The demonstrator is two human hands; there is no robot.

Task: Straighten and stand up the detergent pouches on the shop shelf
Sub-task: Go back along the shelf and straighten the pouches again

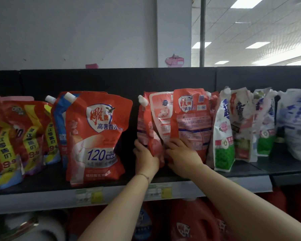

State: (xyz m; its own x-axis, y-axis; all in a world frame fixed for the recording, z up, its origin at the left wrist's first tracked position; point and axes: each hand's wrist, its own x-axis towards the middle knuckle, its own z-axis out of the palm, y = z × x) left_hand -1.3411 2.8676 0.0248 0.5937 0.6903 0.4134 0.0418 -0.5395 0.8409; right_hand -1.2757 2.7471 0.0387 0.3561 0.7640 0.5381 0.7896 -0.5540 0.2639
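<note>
Several red detergent pouches stand on the dark shop shelf (pixel 241 171). One big red pouch (pixel 96 136) stands upright left of centre, facing front. In the middle a group of red pouches leans together: a narrow one with a white spout (pixel 146 126), one showing its back label (pixel 161 115) and a wider one (pixel 191 122). My left hand (pixel 145 159) grips the lower edge of the narrow spouted pouch. My right hand (pixel 182 157) grips the bottom of the wider red pouch beside it. Both pouch bottoms are hidden behind my hands.
White and green pouches (pixel 223 136) lean to the right of the group, with a white and blue bag (pixel 297 126) at the far right. Red and yellow pouches (pixel 16 140) crowd the left end. Price tags (pixel 89 194) line the shelf edge. Red jugs (pixel 189 221) stand on the shelf below.
</note>
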